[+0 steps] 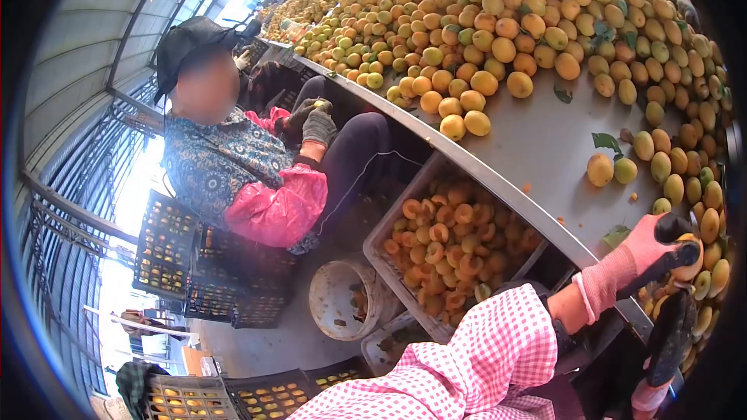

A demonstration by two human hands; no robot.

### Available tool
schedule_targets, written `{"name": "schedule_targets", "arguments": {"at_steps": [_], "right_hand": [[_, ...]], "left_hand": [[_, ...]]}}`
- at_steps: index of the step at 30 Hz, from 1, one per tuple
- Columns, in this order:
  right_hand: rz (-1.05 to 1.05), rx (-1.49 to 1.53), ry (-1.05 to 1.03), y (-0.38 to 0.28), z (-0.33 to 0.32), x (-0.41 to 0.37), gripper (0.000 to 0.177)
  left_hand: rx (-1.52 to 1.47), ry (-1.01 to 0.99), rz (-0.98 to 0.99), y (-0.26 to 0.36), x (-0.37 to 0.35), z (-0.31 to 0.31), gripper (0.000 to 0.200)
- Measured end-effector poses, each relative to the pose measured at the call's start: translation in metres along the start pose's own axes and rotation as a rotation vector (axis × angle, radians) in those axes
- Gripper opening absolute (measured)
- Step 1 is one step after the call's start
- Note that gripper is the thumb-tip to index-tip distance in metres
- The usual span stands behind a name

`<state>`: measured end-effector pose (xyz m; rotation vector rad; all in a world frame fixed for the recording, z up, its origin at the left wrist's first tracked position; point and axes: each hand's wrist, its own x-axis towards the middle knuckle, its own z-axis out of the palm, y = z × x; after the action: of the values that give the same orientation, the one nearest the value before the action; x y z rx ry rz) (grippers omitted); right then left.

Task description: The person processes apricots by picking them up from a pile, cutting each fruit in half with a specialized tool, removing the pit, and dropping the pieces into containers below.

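Note:
My left hand [650, 253], in a pink glove with black-coated fingers, is closed around an apricot [689, 263] at the table's right side. Just below it is my right hand [674, 333] in a dark glove, its fingers drawn together and pointing up at that apricot. A small dark tip shows by its fingers, but what it holds is not clear. Loose whole apricots [710, 225] lie right beside both hands. The left arm wears a pink checked sleeve [467, 342].
A large heap of apricots [498, 8] covers the far part of the metal table [537, 163]. Below its edge stand a crate [373, 245] of halved apricots and a white bucket [323, 295]. A co-worker [233, 148] sits at left, near stacked black crates [226, 264].

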<state>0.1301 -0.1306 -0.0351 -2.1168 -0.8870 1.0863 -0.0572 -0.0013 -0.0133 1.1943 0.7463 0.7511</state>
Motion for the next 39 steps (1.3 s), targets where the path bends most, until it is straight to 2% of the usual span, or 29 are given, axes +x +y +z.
{"name": "schedule_targets", "arguments": {"at_steps": [1,3,4,9,12,13,14,16,18,19,20,22,23,25,26,27,28,29,30,32,33,36,37,38,39], "right_hand": [[-0.313,-0.222,-0.019,0.013,-0.002,0.009,0.048],[-0.976,-0.744,0.231,0.035,-0.006,0.024,0.047],[-1.062,-0.787,0.264,0.042,-0.012,0.027,0.045],[-1.061,-0.838,0.179,0.032,-0.006,0.019,0.035],[-1.14,-0.888,0.157,0.027,-0.009,0.014,0.03],[-1.144,-0.894,0.145,0.017,-0.007,0.009,0.028],[-1.124,-0.889,0.125,0.008,-0.007,0.001,0.026],[-0.937,-0.63,0.089,-0.031,0.006,-0.008,0.022],[-0.71,-0.272,0.101,-0.059,0.011,-0.017,0.019],[-0.64,-0.175,0.135,-0.064,0.013,-0.02,0.017],[-0.64,-0.177,0.168,-0.066,0.013,-0.022,0.015],[-0.735,-0.314,0.264,-0.063,0.018,-0.021,0.01],[-0.73,-0.333,0.258,-0.064,0.02,-0.024,0.009],[-0.69,-0.407,0.194,-0.066,0.025,-0.028,0.01],[-0.646,-0.485,0.15,-0.062,0.026,-0.028,0.011],[-0.68,-0.49,0.119,-0.048,0.026,-0.025,0.012],[-0.712,-0.498,0.092,-0.032,0.025,-0.017,0.013],[-0.711,-0.526,0.074,-0.02,0.022,-0.013,0.017],[-0.614,-0.383,0.052,-0.007,0.02,-0.007,0.021],[-0.45,-0.099,0.009,0.022,0.013,0.007,0.031],[-0.38,0.04,-0.016,0.042,0.007,0.017,0.035],[-0.601,-0.084,0.02,0.049,-0.002,0.021,0.042],[-0.884,-0.428,0.073,0.053,-0.008,0.027,0.042],[-0.969,-0.569,0.102,0.06,-0.011,0.035,0.042],[-1.057,-0.704,0.142,0.068,-0.013,0.043,0.041]], "left_hand": [[0.027,0.003,0.014,0.001,-0.001,-0.001,0.042],[0.076,0.004,0.031,0.006,-0.003,-0.007,0.042],[0.112,0.008,0.044,0.006,-0.005,-0.009,0.042],[0.282,0.012,0.118,0.005,-0.004,-0.014,0.043],[0.075,0.065,0.124,0.006,-0.001,-0.015,0.046],[0.033,0.002,0.065,0.019,-0.001,-0.018,0.042],[-0.018,-0.023,-0.086,0.023,-0.002,-0.019,0.039],[-0.292,0.012,-0.102,0.017,-0.006,-0.013,0.035],[-0.284,0.024,-0.073,0.03,-0.013,0.001,0.038],[-0.31,-0.032,-0.006,0.022,-0.005,0.005,0.041],[-0.401,-0.049,0.009,0.026,-0.003,0.012,0.047],[-0.393,-0.077,-0.022,0.04,-0.005,0.014,0.053],[-0.224,-0.087,-0.035,0.037,-0.006,0.01,0.057],[-0.227,-0.081,-0.077,0.02,-0.003,0.006,0.049],[-0.084,0.005,-0.085,0.014,-0.003,0.008,0.047],[0.288,0.128,-0.053,0.003,0.003,0.009,0.05],[0.285,0.155,-0.147,0.013,0.002,0.016,0.052],[0.395,0.214,-0.096,0.005,0.005,0.018,0.053],[0.499,0.245,-0.038,-0.003,0.005,0.018,0.053],[0.398,0.235,0.035,0.005,-0.001,0.017,0.052],[0.457,0.25,0.029,0.0,-0.001,0.018,0.052],[0.477,0.235,0.014,-0.012,-0.005,0.017,0.058],[0.414,0.246,0.016,-0.02,-0.003,0.018,0.06],[0.351,0.257,0.019,-0.032,0.002,0.021,0.062],[0.336,0.357,0.024,-0.053,0.012,0.026,0.068]]}}
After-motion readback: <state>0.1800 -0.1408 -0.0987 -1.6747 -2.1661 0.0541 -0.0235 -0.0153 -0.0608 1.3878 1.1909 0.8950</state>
